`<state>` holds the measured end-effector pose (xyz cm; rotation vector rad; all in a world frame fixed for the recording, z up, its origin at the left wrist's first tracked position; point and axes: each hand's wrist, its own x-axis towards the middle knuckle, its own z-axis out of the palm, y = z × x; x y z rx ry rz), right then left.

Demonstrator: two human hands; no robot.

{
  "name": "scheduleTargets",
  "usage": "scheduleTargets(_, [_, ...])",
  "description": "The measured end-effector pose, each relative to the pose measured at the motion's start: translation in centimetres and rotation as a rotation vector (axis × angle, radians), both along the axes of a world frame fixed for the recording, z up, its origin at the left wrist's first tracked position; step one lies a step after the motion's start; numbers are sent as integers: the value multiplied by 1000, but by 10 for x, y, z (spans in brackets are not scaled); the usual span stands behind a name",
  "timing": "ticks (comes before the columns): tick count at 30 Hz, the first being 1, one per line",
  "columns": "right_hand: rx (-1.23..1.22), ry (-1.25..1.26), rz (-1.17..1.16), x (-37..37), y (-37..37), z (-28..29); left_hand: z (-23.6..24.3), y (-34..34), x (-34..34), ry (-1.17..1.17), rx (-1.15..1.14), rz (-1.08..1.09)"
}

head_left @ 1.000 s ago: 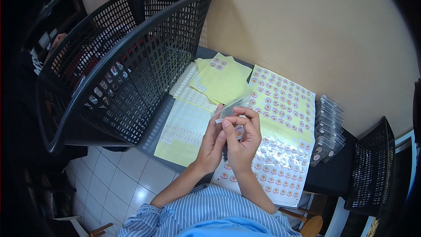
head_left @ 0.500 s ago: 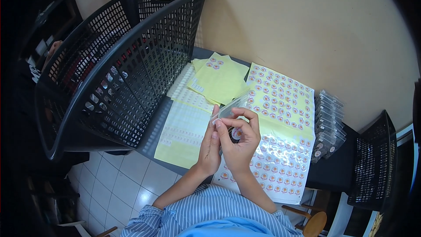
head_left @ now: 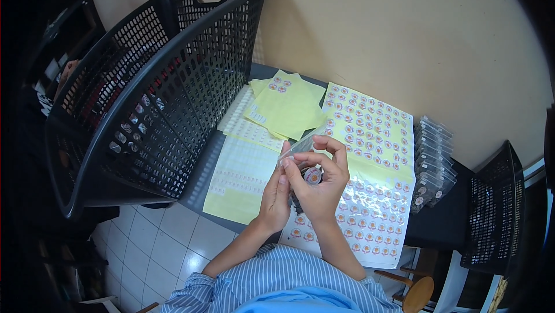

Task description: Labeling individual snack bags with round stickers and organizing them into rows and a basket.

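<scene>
Round sticker (head_left: 313, 176), orange-centred, pinched at the right hand (head_left: 321, 181) fingertips, just at six o'clock of a small clear packet (head_left: 299, 145) held up over the desk (head_left: 435, 227). Packet clamped between left hand (head_left: 277, 195) fingertips at its nine o'clock end and right forefinger at its three o'clock end, long axis running from about eight o'clock to two o'clock, slightly tilted. Both grips pressed together: left closed on the packet, right closed on packet and sticker alike. Sticker touching or just shy of the packet's underside; cannot tell which. Right hand the nearer to the sticker, left hand only steadying. Below the hands, a glossy sheet of round stickers (head_left: 370, 209) lying flat, its yellow backing half exposed toward twelve o'clock. Loose yellow backing sheets (head_left: 287, 105) at eleven o'clock, a sheet of small white labels (head_left: 243, 175) at nine o'clock. Row of filled clear packets (head_left: 432, 157) at two o'clock. Large black mesh basket (head_left: 156, 76) tipped up at ten o'clock, a smaller one (head_left: 491, 214) at three o'clock.
</scene>
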<state>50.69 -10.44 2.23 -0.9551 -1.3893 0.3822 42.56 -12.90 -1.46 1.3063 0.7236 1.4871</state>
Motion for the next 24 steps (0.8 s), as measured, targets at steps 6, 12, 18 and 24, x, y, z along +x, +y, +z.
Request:
scheduleTargets(6, [-162, 219, 25, 9, -1, 6, 6, -2, 6, -53, 29, -72])
scheduleTargets(12, [-84, -2, -19, 22, -9, 5, 6, -2, 14, 35, -12, -123])
scheduleTargets(18, [-40, 20, -10, 50, -21, 4, 1, 0, 35, 12, -30, -204])
scheduleTargets(24, [-395, -5, 60, 115, -46, -18, 1, -2, 53, -149, -57, -153])
